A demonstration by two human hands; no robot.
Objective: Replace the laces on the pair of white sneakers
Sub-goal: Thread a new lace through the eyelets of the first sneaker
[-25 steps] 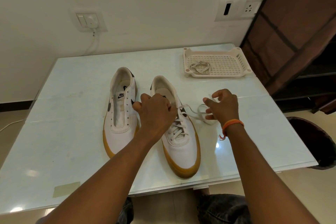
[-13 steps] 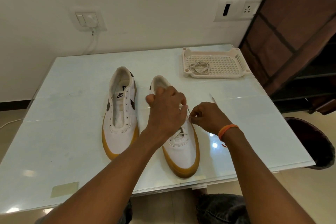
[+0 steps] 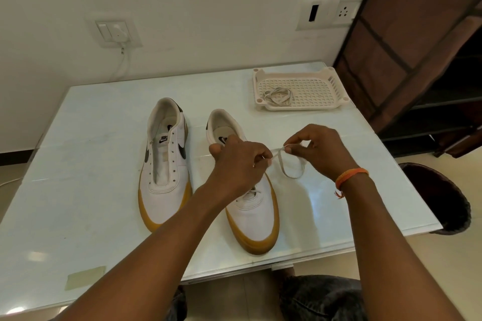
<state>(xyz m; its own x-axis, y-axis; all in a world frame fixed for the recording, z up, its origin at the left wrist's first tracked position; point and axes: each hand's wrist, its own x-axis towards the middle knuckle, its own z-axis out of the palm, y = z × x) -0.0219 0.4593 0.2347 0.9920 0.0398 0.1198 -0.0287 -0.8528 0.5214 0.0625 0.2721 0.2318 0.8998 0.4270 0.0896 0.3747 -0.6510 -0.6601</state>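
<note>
At frame centre, the left hand (image 3: 238,161) curls over the right sneaker (image 3: 249,198), seemingly pinching its lace (image 3: 288,167). The right hand (image 3: 319,151) pinches the lace's loop just right of it. The unlaced left sneaker (image 3: 165,164) sits beside; another lace (image 3: 277,96) lies in the tray (image 3: 323,91), upper right.

Even, bright indoor light; soft glare patches on glossy table (image 3: 78,190) at 5 and 8 o'clock; faint shadows; wide-angle bowing toward edges; focus sharp.
</note>
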